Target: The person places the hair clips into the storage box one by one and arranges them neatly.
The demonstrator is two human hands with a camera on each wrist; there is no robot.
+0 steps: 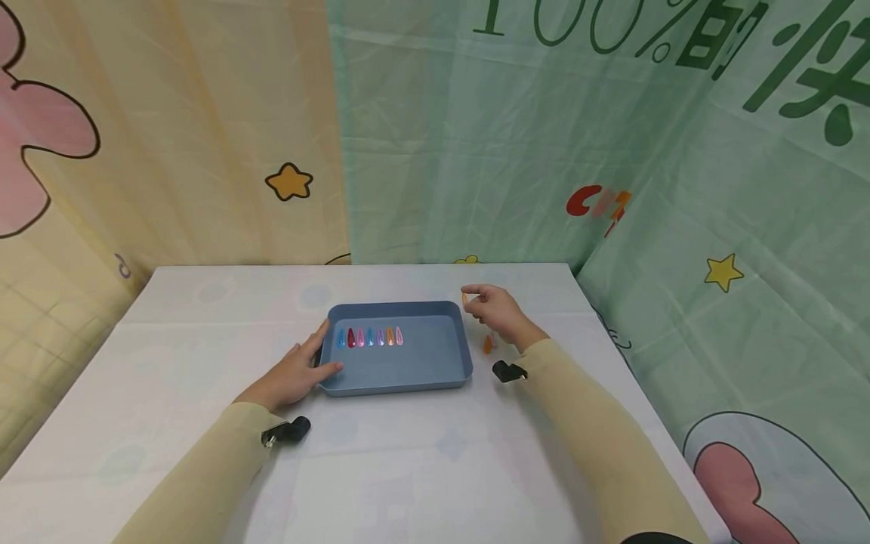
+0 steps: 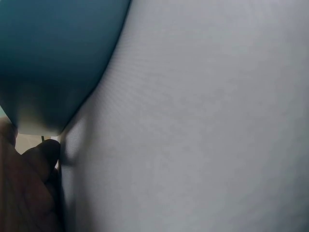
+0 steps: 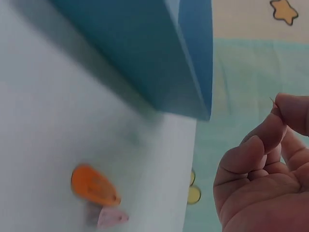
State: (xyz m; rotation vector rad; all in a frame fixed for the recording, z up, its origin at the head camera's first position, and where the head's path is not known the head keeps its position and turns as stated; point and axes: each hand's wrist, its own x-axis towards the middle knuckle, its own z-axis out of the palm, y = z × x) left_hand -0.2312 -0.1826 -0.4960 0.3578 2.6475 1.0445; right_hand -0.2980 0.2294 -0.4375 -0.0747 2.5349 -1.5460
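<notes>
A blue-grey tray (image 1: 401,370) lies on the table with a row of several coloured snap hair clips (image 1: 370,337) in its upper left part. My left hand (image 1: 288,378) holds the tray by its left side, thumb over the rim and fingers along the outer edge. Past the tray's right side, my right hand (image 1: 499,311) is raised and pinches a small orange-looking hair clip (image 1: 465,298) between thumb and forefinger; the right wrist view shows only a thin edge of it. Below that hand lie an orange hair clip (image 3: 94,184) and a pale pink hair clip (image 3: 112,217).
A white patterned cloth covers the table (image 1: 381,468). Printed curtains (image 1: 442,151) hang behind it and along the right side. Dark wrist-camera mounts (image 1: 288,431) show on both sleeves.
</notes>
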